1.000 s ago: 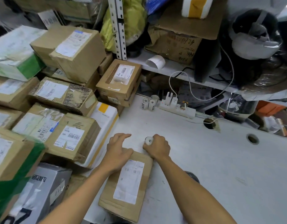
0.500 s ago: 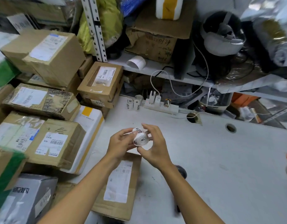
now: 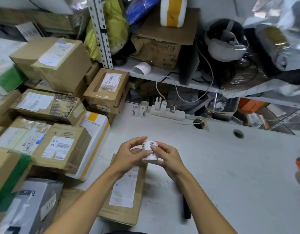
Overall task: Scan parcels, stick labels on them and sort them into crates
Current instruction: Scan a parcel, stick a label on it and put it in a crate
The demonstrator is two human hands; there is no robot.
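The label roll [image 3: 150,152] is held up above the surface [image 3: 221,166], pinched between both grips: left hand [image 3: 129,154] with fingers curled round its left side, right hand [image 3: 169,159] gripping its right side. Beneath the hands a parcel [image 3: 125,196] lies flat on the surface. Boxes [image 3: 61,146] are stacked at left.

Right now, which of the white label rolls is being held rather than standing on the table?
The white label roll with black printed characters, held between the left hand and right hand; the others stand beside the white power strip.
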